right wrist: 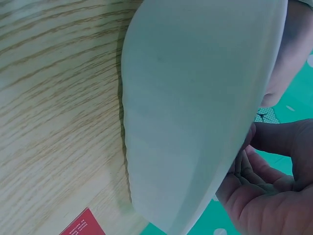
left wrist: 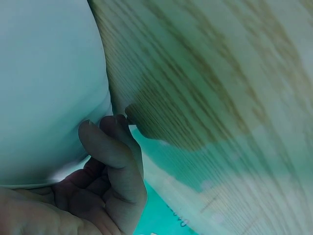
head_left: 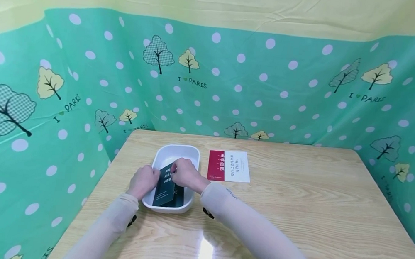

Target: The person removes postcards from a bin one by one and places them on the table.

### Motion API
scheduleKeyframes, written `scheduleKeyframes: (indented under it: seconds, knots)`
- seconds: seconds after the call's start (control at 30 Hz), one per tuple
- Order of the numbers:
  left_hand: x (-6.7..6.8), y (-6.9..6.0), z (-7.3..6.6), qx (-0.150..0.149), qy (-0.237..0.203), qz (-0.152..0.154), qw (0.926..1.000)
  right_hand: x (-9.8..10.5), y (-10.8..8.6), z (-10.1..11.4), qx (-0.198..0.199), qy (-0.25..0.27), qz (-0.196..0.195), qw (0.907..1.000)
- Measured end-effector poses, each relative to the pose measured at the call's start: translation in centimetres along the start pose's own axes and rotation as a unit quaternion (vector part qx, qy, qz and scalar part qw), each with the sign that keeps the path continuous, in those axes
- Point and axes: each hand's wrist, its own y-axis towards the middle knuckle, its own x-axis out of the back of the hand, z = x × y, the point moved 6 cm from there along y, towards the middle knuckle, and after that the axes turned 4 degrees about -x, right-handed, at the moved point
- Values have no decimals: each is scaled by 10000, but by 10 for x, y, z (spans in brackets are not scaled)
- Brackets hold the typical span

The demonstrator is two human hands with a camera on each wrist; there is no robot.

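A white plastic basin [head_left: 186, 201] stands on the left part of the table. Inside it a dark green card [head_left: 164, 192] with white printing leans at a tilt, over a second dark card [head_left: 178, 197]. My right hand [head_left: 185, 172] reaches over the right side and pinches the leaning card near its upper right corner. At the left rim my left hand [head_left: 144, 180] grips the basin, its fingertips close to the card's left edge. The left wrist view shows curled fingers [left wrist: 105, 147] against the outer wall. In the right wrist view, that wall partly hides the right fingers.
Right of the basin, a red and white printed card [head_left: 235, 166] lies flat on the wooden table [head_left: 297, 205]. A green dotted cloth [head_left: 234, 86] with tree prints hangs behind the table and along both sides.
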Motion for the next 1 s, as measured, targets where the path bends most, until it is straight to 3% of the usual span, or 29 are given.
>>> scheduleKeyframes:
  seconds: [0.37,1.0]
  knots:
    - [-1,-2,4,-30,54,37,10000,-1,-2,0,37,151,61,9999]
    - [0,0,-1,-121,80,-11,9999,20,-4,-14,52,550,-82,9984]
